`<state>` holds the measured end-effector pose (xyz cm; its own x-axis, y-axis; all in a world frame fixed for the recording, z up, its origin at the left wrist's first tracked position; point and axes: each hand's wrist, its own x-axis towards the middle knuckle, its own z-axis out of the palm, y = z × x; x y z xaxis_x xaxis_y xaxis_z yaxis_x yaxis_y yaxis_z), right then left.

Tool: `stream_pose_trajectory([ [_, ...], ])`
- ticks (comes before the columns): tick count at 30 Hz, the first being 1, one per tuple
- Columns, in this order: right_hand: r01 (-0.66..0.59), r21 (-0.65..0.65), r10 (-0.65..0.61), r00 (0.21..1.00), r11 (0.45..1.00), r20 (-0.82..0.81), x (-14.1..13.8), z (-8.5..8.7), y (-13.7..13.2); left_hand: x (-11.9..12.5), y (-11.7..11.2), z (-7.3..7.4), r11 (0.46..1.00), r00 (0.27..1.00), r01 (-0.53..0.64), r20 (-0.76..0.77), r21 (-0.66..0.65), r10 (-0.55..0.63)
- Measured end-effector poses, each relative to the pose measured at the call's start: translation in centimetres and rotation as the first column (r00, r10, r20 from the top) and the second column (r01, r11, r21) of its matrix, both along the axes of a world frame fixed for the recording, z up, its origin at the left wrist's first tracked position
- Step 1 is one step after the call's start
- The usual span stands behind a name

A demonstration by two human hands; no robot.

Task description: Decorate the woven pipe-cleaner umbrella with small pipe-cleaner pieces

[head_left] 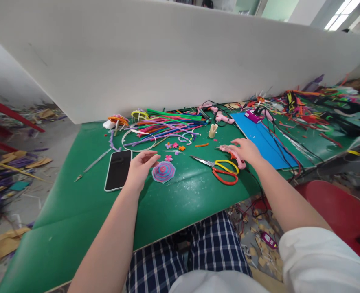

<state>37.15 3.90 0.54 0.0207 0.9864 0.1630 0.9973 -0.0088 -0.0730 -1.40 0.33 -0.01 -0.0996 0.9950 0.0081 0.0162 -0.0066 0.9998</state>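
Observation:
My left hand [140, 166] hovers with loosely bent fingers, apparently empty, beside an eight-sided disc [163, 172] of pink, blue and purple rings. Just beyond the disc lies a pink flower [168, 158], with several small flowers [175, 145] further back. At the right, my right hand [244, 149] is on a pink hot glue gun [229, 149], fingers curled round its body; the palm side is hidden. Scissors [219, 167] with one yellow and one red handle loop lie just left of the glue gun, blades pointing left.
A phone [118, 171] lies left of my left hand. Pipe cleaners [167, 126] are heaped along the back by the white partition [167, 57]. A blue board [262, 140], cords and more craft scraps cover the right side of the green table [76, 228].

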Motion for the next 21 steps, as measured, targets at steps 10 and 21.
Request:
stream_pose_trajectory([
  [10, 0.266, -0.340, -0.381, 0.861, 0.902, -0.336, 0.8, -1.2, -1.9, 0.1, -0.2, 0.1, 1.000, 1.000, 0.019, 0.002, 0.001, -0.019],
  [21, 0.093, -0.300, -0.314, 0.278, 0.949, -0.908, 1.6, -1.6, -2.2, 0.0, 0.0, 0.0, 1.000, 1.000, 0.022, 0.003, 0.000, -0.022],
])
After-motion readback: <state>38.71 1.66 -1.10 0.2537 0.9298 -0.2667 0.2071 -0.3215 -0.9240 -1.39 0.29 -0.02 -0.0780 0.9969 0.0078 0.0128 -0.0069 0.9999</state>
